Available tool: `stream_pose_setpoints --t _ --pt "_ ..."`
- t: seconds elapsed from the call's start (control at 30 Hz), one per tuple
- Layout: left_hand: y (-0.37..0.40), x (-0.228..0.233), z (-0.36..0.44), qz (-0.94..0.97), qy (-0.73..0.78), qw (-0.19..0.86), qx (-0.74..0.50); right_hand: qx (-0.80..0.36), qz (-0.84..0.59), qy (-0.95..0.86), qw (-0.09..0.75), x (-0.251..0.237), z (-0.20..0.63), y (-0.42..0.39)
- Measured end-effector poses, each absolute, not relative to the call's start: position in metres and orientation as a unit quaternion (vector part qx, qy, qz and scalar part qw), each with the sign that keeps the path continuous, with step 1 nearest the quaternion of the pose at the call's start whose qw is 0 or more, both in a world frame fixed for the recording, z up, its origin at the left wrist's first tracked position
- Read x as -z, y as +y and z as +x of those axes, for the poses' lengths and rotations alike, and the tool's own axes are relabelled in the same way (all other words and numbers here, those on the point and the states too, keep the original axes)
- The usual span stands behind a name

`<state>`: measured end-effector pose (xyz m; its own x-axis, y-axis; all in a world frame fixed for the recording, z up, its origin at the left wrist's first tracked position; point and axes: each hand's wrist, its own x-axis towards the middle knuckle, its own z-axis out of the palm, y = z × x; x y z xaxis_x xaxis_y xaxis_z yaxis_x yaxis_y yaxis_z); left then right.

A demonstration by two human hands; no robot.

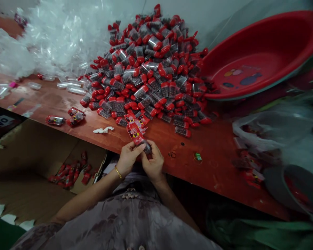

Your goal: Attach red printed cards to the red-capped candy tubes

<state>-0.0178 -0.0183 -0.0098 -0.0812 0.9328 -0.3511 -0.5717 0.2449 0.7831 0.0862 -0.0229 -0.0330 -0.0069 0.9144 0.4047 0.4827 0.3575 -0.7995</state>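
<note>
My left hand (127,158) and my right hand (153,162) meet at the near edge of the red-brown table (211,152). Together they hold a small clear vial with a red printed label strip (136,134) that sticks up from my fingers. The left thumb and fingers pinch the label; the right hand grips the dark vial end (147,148). Just beyond lies a small stack of red labels (138,121). Behind that rises a big heap of red-capped vials (151,66).
A red plastic basin (261,55) leans at the back right. Clear plastic sleeves (54,38) pile up at the back left. A cardboard box (31,152) below the table's left holds several finished packs (70,172). Loose packs (74,117) lie nearby. A plastic bag (271,128) sits right.
</note>
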Motion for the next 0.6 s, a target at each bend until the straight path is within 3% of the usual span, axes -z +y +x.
stream_pose_setpoints --t 0.33,0.5,0.6 --pt "-0.008 0.006 -0.025 0.206 0.465 0.616 -0.601 -0.281 -0.512 -0.651 0.484 0.029 0.077 -0.020" --pt "-0.007 0.003 -0.027 0.200 0.455 0.630 -0.597 -0.408 -0.500 -0.569 0.510 0.032 0.079 -0.021" --pt "-0.007 0.004 -0.025 0.213 0.445 0.622 -0.609 -0.492 -0.488 -0.535 0.483 0.027 0.086 -0.021"
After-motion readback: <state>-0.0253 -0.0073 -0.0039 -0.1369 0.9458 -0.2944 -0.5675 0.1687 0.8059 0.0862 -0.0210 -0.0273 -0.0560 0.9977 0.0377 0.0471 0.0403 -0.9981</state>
